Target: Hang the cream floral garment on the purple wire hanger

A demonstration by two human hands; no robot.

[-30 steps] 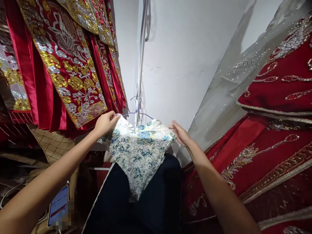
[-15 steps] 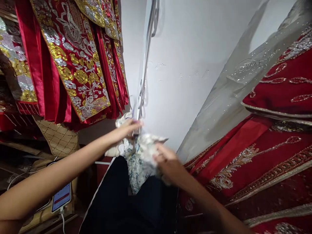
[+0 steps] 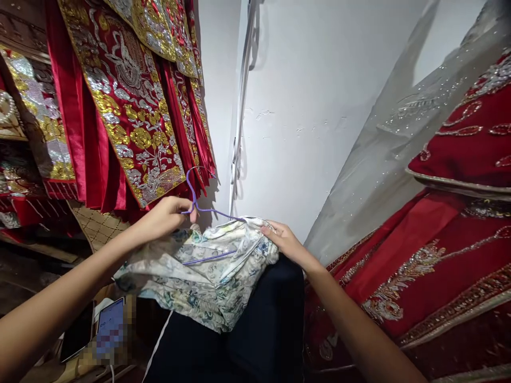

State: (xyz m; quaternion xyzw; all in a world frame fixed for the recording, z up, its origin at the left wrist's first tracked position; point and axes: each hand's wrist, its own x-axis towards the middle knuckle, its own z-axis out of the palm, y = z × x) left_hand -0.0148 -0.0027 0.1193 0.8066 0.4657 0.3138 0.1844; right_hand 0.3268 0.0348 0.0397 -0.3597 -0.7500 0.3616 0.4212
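Observation:
A white garment with a blue and green flower print point(image 3: 207, 276) lies bunched across a dark navy cloth point(image 3: 255, 335) in front of me. A thin purple wire hanger point(image 3: 199, 207) sits partly inside the garment, its hook sticking up. My left hand point(image 3: 167, 215) is closed around the hanger just below the hook. My right hand point(image 3: 281, 239) grips the garment's right shoulder edge, where the hanger's arm ends.
Red robes with gold and silver embroidery point(image 3: 128, 101) hang at upper left. More red embroidered fabric point(image 3: 447, 250) and a sheer sequinned veil point(image 3: 383, 154) fill the right. A metal rail point(image 3: 241, 106) runs up the white wall. A lit phone point(image 3: 109, 335) lies at lower left.
The garment was spread between both hands, then bunched together. Now it lies tilted toward me with the purple hanger's hook pulled up in my left hand.

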